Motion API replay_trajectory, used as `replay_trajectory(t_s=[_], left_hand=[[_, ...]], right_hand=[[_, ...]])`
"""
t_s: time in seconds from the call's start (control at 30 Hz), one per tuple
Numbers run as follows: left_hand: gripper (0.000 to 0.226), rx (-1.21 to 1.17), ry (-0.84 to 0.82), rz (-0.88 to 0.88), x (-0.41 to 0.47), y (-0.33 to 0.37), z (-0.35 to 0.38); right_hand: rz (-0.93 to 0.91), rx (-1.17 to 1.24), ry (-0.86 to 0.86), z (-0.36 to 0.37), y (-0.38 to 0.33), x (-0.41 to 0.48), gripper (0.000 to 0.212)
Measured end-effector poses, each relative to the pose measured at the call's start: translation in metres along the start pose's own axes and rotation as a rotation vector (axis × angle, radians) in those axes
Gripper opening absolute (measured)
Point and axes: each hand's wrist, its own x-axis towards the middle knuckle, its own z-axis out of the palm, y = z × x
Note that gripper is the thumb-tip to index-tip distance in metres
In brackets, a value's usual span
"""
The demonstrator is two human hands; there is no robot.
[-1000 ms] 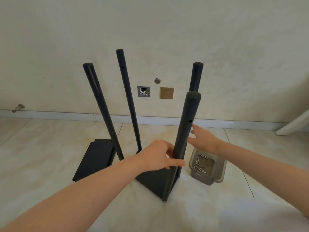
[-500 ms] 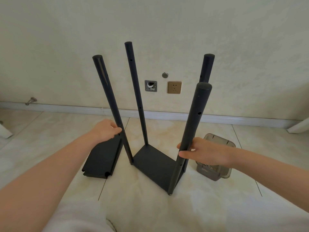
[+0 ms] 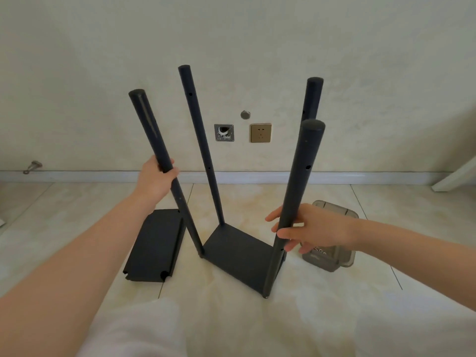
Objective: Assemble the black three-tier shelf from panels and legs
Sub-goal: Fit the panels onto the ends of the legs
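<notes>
A black shelf panel (image 3: 239, 256) lies on the floor with four black legs standing up from its corners. My left hand (image 3: 154, 180) grips the near-left leg (image 3: 152, 132) about halfway up. My right hand (image 3: 309, 229) holds the near-right leg (image 3: 301, 181) low down, thumb in front and fingers behind. The far-left leg (image 3: 198, 140) and far-right leg (image 3: 312, 99) stand untouched. A loose black panel (image 3: 153, 244) lies flat to the left of the frame.
A translucent plastic box (image 3: 332, 258) holding screws sits on the floor right of the frame, behind my right hand. The wall carries a gold socket (image 3: 260, 133) and an open wall box (image 3: 224, 132). A white object (image 3: 456, 177) juts in at the right edge.
My left hand left the near-right leg, crossed to the near-left leg and slid up to grip it. My right hand took hold of the near-right leg. The camera tilted down slightly.
</notes>
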Motion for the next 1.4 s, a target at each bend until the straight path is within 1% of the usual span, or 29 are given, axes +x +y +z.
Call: replay_trajectory(t_s=[0.03, 0.1, 0.23, 0.37, 0.5, 0.6, 0.8, 0.9, 0.93, 1.07, 1.23, 1.33, 1.4], left_hand=[[0.030, 0.006, 0.004, 0.005, -0.001, -0.001, -0.001], [0.024, 0.016, 0.017, 0.014, -0.006, -0.002, -0.003], [0.020, 0.086, 0.019, 0.066, -0.019, -0.002, -0.007], [0.029, 0.170, -0.020, 0.144, -0.033, 0.002, 0.000], [0.026, 0.203, -0.044, 0.191, -0.044, 0.006, 0.010], [0.024, 0.195, -0.061, 0.209, -0.050, 0.010, 0.016], [0.033, 0.225, -0.082, 0.228, -0.057, 0.019, 0.028], [0.033, 0.232, -0.090, 0.231, -0.062, 0.024, 0.036], [0.033, 0.231, -0.095, 0.236, -0.064, 0.025, 0.039], [0.033, 0.213, -0.112, 0.239, -0.068, 0.030, 0.047], [0.024, 0.149, -0.105, 0.188, -0.068, 0.033, 0.047], [0.021, 0.148, -0.106, 0.208, -0.072, 0.032, 0.046], [0.018, 0.146, -0.109, 0.222, -0.072, 0.030, 0.045]], right_hand=[[0.009, 0.043, -0.004, -0.003, 0.000, 0.001, 0.030], [0.012, 0.108, 0.038, -0.010, 0.003, 0.004, 0.036], [0.029, 0.199, 0.229, -0.025, 0.010, 0.013, 0.043], [0.021, 0.151, 0.444, -0.037, 0.020, 0.020, 0.047], [0.017, 0.124, 0.581, -0.046, 0.032, 0.024, 0.048], [0.026, 0.106, 0.621, -0.051, 0.040, 0.023, 0.051], [0.045, 0.085, 0.664, -0.060, 0.054, 0.017, 0.054], [0.065, 0.097, 0.682, -0.064, 0.061, 0.013, 0.057], [0.077, 0.101, 0.691, -0.066, 0.063, 0.011, 0.056], [0.096, 0.087, 0.721, -0.070, 0.070, 0.009, 0.039], [0.078, -0.041, 0.733, -0.070, 0.076, 0.009, 0.039], [0.077, -0.110, 0.719, -0.068, 0.079, 0.004, 0.043], [0.072, -0.127, 0.720, -0.067, 0.080, 0.002, 0.042]])
